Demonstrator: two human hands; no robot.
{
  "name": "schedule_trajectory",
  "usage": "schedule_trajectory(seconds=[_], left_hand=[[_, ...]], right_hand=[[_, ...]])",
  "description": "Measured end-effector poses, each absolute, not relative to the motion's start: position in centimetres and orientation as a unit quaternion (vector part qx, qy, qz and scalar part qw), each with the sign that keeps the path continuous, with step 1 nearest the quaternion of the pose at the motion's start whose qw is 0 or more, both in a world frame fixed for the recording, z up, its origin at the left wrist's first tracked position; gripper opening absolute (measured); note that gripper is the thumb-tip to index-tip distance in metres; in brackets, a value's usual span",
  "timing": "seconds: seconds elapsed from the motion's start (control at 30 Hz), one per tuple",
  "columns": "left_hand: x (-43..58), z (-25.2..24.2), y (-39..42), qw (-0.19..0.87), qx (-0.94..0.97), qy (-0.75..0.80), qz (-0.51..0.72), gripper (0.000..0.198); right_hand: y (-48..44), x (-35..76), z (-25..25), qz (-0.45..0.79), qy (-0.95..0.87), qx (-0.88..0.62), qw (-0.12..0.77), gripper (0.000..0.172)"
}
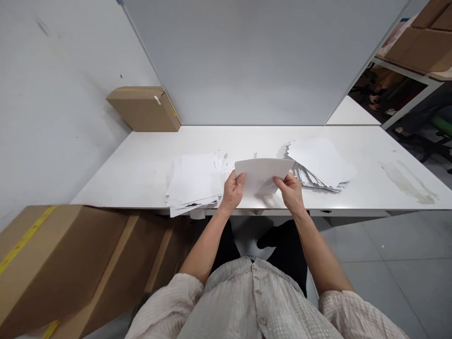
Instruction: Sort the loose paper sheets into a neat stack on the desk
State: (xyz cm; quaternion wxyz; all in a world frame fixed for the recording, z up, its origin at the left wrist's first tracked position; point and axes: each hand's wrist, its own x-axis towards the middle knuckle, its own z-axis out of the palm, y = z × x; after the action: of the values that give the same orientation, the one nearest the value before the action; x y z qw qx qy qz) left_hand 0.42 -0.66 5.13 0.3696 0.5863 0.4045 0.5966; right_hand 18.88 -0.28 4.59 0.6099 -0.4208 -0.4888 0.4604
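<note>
A white sheet of paper [263,168] is held up, tilted, above the front middle of the desk. My left hand [233,190] pinches its left edge, thumb on the near face. On the other side, my right hand [290,190] grips the right edge the same way. Faint print shows low on the sheet; I cannot read it. To the left lies a loose stack of white papers [196,179], slightly over the desk's front edge. A second, fanned-out stack of papers [319,162] rests just beyond my right hand.
The white desk [367,155] has a grey upright panel [240,61] along its back. A cardboard box [146,108] stands at the back left corner. Large cardboard boxes [67,249] fill the floor at the left. More boxes [420,49] sit on a shelf at the far right.
</note>
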Motion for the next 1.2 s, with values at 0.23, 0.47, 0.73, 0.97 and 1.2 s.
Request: schedule_trajectory(seconds=[0.23,0.47,0.73,0.97,1.2], left_hand=[[0.3,5.0,-0.5,0.397,0.561,0.415,0.597,0.033],[0.4,5.2,-0.4,0.408,0.539,0.423,0.603,0.034],[0.5,6.7,-0.7,0.427,0.513,0.431,0.607,0.036],[0.5,4.4,-3.0,0.479,0.477,0.466,0.571,0.035],[-0.8,1.3,-3.6,0.460,0.574,0.592,0.329,0.026]], right_hand=[[-0.2,18.9,4.2,0.471,-0.489,-0.425,0.599,0.019],[-0.3,19.1,4.2,0.474,-0.494,-0.422,0.594,0.021],[-1.2,19.4,6.0,0.473,-0.509,-0.433,0.574,0.026],[-5.6,20.9,4.5,0.459,-0.530,-0.560,0.441,0.027],[-9.1,23.8,1.6,0.562,-0.425,-0.624,0.338,0.035]])
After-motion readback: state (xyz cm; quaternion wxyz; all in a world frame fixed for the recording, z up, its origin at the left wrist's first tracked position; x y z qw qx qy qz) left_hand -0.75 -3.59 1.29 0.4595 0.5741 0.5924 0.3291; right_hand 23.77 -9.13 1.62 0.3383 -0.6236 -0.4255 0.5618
